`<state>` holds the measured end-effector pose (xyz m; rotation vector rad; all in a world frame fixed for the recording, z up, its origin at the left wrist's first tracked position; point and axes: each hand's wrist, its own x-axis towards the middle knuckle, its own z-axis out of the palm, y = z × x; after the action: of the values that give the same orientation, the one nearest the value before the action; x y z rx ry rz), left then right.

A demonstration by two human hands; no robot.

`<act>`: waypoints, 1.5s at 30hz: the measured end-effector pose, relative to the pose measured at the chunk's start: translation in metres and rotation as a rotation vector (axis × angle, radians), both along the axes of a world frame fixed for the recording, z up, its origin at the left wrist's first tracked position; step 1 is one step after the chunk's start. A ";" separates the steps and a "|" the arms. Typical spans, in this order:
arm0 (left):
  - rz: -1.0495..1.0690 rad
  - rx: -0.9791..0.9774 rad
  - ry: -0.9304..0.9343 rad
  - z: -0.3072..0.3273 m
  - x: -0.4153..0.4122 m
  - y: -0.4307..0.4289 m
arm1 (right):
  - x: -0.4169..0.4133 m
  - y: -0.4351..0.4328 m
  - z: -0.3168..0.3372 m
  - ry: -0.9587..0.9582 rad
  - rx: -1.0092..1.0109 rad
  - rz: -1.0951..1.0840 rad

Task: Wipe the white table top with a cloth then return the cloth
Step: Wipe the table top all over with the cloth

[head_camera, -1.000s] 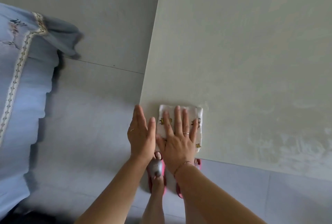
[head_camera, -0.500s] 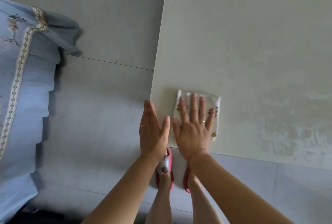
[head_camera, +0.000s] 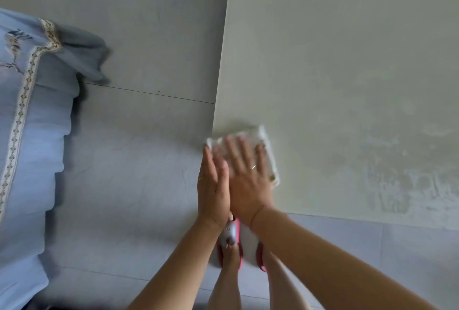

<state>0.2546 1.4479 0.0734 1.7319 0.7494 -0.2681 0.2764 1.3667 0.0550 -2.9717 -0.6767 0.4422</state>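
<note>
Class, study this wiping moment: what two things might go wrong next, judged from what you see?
1. The cloth, under the flat right hand, reaches the left edge of the table top; a push leftward may slide it onto the floor.
2. The left hand is held beside that edge, off the table; swept dirt may miss it and fall near the slippers.

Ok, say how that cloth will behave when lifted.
Probably floppy: the cloth lies flat, folded, under the right hand. Likely light, since it looks thin. It should slide easily on the smooth table top.
</note>
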 end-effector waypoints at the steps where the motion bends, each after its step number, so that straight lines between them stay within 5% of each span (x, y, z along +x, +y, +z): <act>1: 0.062 -0.097 0.030 0.002 0.000 0.004 | -0.017 0.005 0.000 0.019 0.001 0.078; 6: 0.074 -0.153 0.069 0.006 -0.003 0.014 | 0.004 -0.031 0.004 -0.051 -0.032 0.320; 12: 0.029 -0.139 0.067 0.003 0.004 0.011 | 0.031 -0.064 0.002 -0.023 -0.046 -0.351; 17: 0.060 -0.168 0.079 0.002 0.005 0.009 | -0.038 -0.023 0.007 -0.031 -0.009 0.203; 20: 0.034 -0.140 0.072 0.003 0.006 0.010 | 0.011 -0.056 0.007 -0.081 -0.061 0.356; 26: -0.001 -0.088 0.057 0.002 0.010 0.005 | 0.089 -0.052 0.002 -0.002 -0.018 -0.322; 30: 0.010 -0.109 0.009 0.006 0.011 0.005 | 0.015 -0.006 0.008 -0.004 -0.009 0.100; 33: -0.021 -0.076 -0.006 0.005 0.011 0.006 | 0.046 -0.024 0.006 -0.018 -0.038 0.327; 37: -0.170 0.214 0.127 -0.001 0.005 0.002 | 0.138 -0.042 -0.004 -0.034 -0.032 -0.062; 40: -0.291 0.442 0.037 0.000 0.013 0.003 | 0.139 -0.016 -0.003 -0.004 0.003 -0.262; 45: -0.301 0.653 -0.094 -0.001 0.035 0.015 | 0.104 -0.019 0.003 -0.013 -0.021 0.446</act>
<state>0.2894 1.4634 0.0721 2.4647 0.5325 -0.1488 0.3803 1.3474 0.0577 -2.8298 -1.3501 0.4533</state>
